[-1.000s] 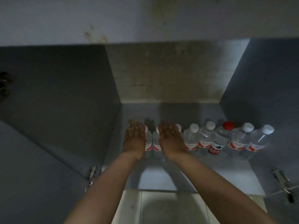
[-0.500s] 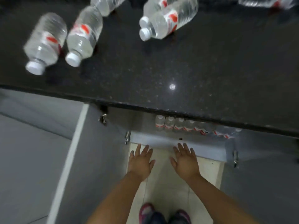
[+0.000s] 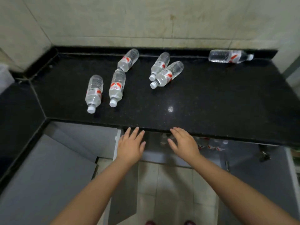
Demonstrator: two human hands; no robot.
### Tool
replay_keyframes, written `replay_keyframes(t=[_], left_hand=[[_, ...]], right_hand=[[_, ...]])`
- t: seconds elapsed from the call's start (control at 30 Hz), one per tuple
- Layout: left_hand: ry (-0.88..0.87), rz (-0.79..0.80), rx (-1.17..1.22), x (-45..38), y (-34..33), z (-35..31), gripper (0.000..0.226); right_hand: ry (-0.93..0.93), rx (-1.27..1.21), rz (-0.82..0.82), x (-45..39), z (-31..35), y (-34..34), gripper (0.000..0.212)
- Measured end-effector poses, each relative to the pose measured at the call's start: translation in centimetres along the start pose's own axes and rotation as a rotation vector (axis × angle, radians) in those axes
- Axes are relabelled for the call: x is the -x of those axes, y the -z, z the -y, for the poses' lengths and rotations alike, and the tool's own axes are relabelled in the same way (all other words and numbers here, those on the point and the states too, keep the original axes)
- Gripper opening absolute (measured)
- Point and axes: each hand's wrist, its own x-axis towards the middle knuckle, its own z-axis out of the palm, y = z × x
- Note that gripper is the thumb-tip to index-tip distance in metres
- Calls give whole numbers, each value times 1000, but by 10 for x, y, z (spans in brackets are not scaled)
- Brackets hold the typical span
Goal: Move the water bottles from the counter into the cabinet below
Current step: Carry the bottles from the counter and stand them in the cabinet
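- Six water bottles lie on their sides on the black counter [image 3: 194, 95], none upright.
- At the left, two lie almost side by side with caps toward the front edge: the leftmost bottle [image 3: 94, 93] and its neighbour [image 3: 117, 87].
- Just behind that neighbour, close enough that I cannot tell whether they touch, one slanted bottle [image 3: 128, 60] lies near the back edge.
- In the middle, a pair lies pressed together: the rear bottle of the pair [image 3: 159, 65] and the front bottle of the pair [image 3: 167, 74], caps pointing front-left.
- Well apart at the far right, a lone bottle [image 3: 230, 56] lies against the back wall, cap to the right.
- Below the counter edge, the cabinet [image 3: 154, 153] stands open, and a blurred row of stored bottles [image 3: 209, 144] shows inside; how many, I cannot tell.
- The left hand [image 3: 130, 146] is empty, fingers spread wide, palm down, just short of the counter's front edge.
- The right hand [image 3: 183, 143] matches it: spread, holding nothing, fingertips near the edge.
- An open cabinet door [image 3: 48, 184] juts out at the left, with pale floor tiles [image 3: 170, 184] and shoe tips below.
- My read: partly done. Some bottles sit in the cabinet, six are left on top.
- Next likely step: reach over the edge for the nearest ones, perhaps one per hand.
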Motion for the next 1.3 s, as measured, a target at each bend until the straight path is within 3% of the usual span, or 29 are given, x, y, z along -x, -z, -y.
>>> replay_keyframes(t=[0.13, 0.37, 0.57, 0.67, 0.77, 0.9, 1.03, 1.13, 1.3], left_hand=[[-9, -90, 22, -42, 33, -5, 53], [26, -83, 163, -144, 62, -62, 56], [221, -99, 139, -260, 63, -92, 55], [392, -9, 211, -295, 54, -89, 60], [437, -31, 276, -301, 47, -94, 44], [307, -231, 305, -289, 67, -132, 44], [-28, -384, 176, -306, 116, -187, 37], [-221, -493, 118, -345, 142, -223, 29], [-225, -517, 70, -398, 162, -258, 54]], right_hand=[[-133, -90, -144, -27, -35, 36, 43], [-296, -58, -106, -63, -140, 83, 50], [-311, -105, -38, -139, -240, 75, 50], [-297, -139, 24, -170, -280, 62, 49], [-304, -152, 38, -197, -315, 60, 46], [-346, -157, -14, -239, -346, 64, 44], [-428, -169, -114, -288, -364, 84, 45], [-598, -183, -218, -317, -392, 99, 42], [-918, -422, -310, -346, -441, 109, 51]])
